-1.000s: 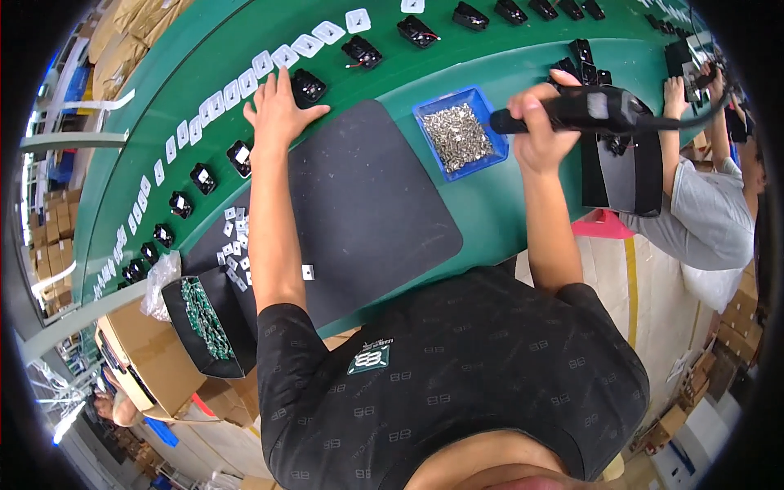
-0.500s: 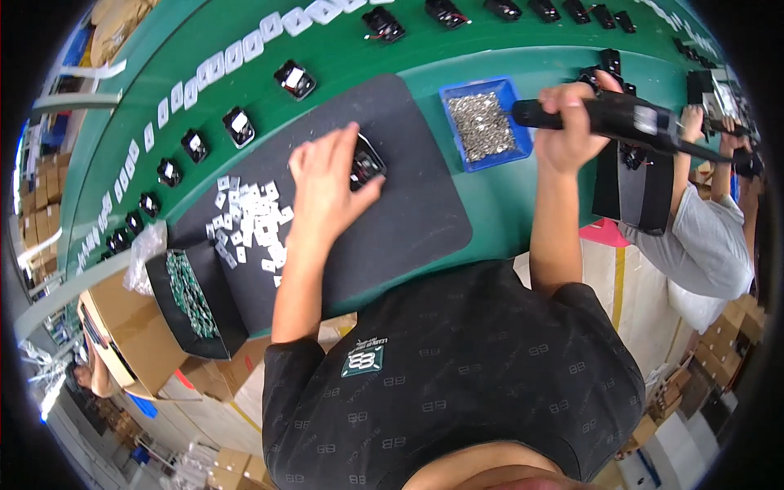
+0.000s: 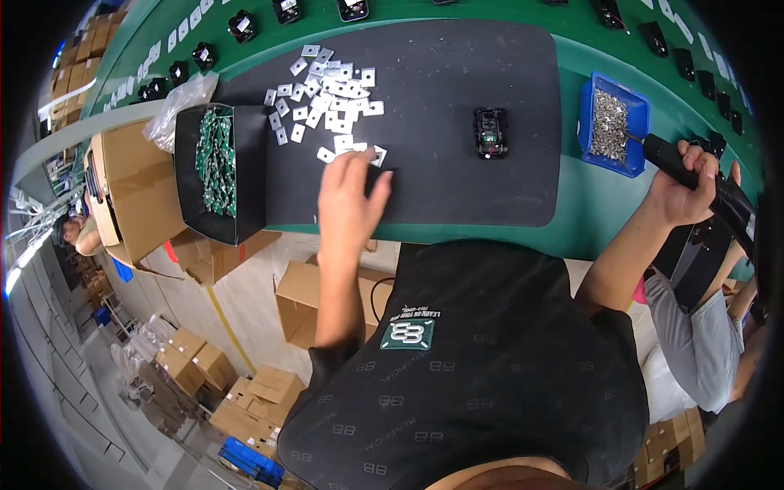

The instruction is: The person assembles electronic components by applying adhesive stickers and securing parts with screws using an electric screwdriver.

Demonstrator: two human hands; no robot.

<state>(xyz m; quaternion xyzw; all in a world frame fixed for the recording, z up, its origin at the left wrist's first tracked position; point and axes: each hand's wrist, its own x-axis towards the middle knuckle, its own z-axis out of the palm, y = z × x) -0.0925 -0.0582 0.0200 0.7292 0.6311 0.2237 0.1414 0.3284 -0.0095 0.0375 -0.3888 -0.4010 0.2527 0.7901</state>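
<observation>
My left hand (image 3: 349, 204) is over the near edge of a loose pile of small pale metal plates with holes (image 3: 335, 102). Its thumb stands apart from the fingers, and the fingertips reach the closest plates. A black electric screwdriver (image 3: 671, 163) is gripped in my right hand (image 3: 690, 192). Its thin bit points into a blue bin (image 3: 635, 167) filled with small silver screws (image 3: 608, 126). Between the hands, a small black housing with a green circuit board inside (image 3: 491, 132) lies alone on the dark mat (image 3: 441, 184).
A black box of green circuit boards (image 3: 216, 159) stands left of the plates, beside a clear plastic bag (image 3: 181, 106) and a cardboard box (image 3: 143, 184). More black housings (image 3: 242, 26) line the green bench's far side. A co-worker in a grey sleeve (image 3: 694, 343) is at the right.
My left hand has let go of the black housing and moved left to the plates. The screwdriver's bit has come round to the screw bin. The view has shifted.
</observation>
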